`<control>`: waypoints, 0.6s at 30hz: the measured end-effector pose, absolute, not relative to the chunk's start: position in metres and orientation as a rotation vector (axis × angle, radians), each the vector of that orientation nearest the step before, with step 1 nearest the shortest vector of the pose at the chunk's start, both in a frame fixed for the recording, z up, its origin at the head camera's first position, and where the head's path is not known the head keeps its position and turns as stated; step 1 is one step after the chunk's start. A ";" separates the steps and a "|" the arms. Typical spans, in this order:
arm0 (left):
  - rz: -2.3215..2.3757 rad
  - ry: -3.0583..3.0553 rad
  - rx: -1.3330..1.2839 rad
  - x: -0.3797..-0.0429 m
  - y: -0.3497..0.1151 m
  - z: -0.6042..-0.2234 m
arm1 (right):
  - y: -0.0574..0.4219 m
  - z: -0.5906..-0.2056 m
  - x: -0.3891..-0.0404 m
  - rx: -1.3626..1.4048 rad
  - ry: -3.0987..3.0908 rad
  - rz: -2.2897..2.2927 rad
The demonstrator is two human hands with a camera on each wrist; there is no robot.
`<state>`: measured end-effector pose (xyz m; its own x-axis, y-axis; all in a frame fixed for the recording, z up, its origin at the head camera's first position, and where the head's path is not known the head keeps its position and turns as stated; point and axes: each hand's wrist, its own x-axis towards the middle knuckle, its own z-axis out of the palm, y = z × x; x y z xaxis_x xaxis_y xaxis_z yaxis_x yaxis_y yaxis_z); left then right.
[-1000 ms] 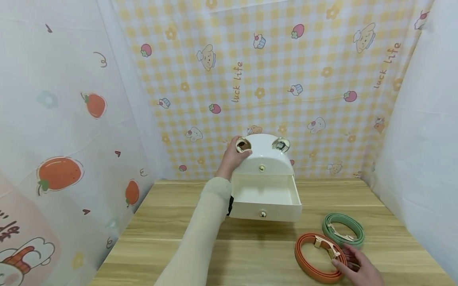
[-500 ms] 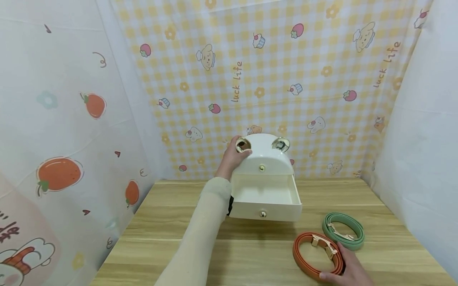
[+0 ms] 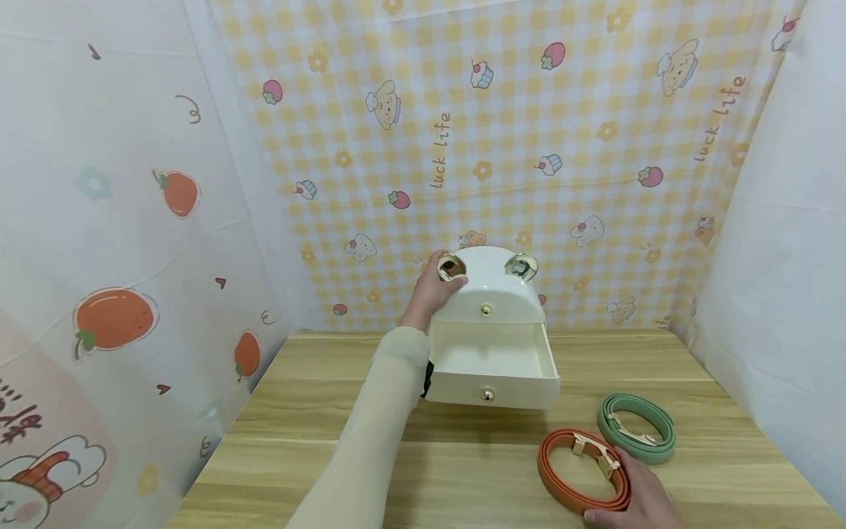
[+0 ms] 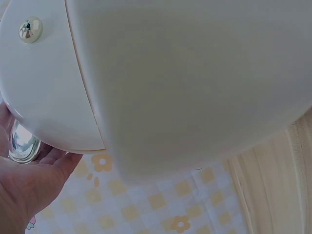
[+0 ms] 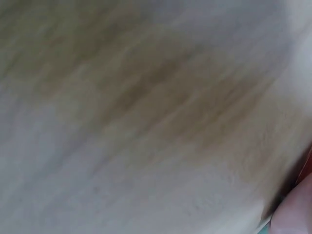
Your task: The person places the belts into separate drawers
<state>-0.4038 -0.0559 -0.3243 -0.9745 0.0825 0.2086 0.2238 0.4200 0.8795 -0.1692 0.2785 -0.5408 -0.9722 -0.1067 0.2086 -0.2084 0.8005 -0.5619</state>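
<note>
The white box [image 3: 504, 300] is held at its upper left by the left hand [image 3: 429, 292]. One gold dome [image 3: 521, 268] is left uncovered at the top right; the other is ringed by the left hand, the thumb laid on the front and the fingers [image 4: 67, 163] curled behind, gripping the box. The lower drawer [image 3: 456, 390] is drawn out, and its pale inside can be seen. The box is placed toward the back of the surface [image 3: 297, 411], in front of a checked cloth [image 3: 463, 143]; its base is hidden.

The orange belt [image 3: 552, 476], coiled flat on the surface to the right and nearer than the box, is gripped at its right side by the right hand [image 3: 642, 498], with thumb and fingers bent around the outer edge. The coiled green belt [image 3: 651, 452] is untouched by the thumb, just beyond. In the right wrist view, mostly blurred surface is shown.
</note>
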 end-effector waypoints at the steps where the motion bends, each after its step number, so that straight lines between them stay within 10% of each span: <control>1: -1.599 -2.534 -0.274 -0.404 -0.056 -0.324 | 0.279 -0.540 -0.169 0.247 -2.817 0.921; 18: -1.588 -2.544 -0.263 -0.406 -0.056 -0.326 | 0.281 -0.521 -0.169 0.105 -2.938 1.037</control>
<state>-0.4059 -0.0561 -0.3257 -0.9762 0.0779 0.2025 0.2161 0.4305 0.8763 -0.1693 0.2806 -0.5210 -0.9974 -0.0553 0.0453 -0.0715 0.7764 -0.6262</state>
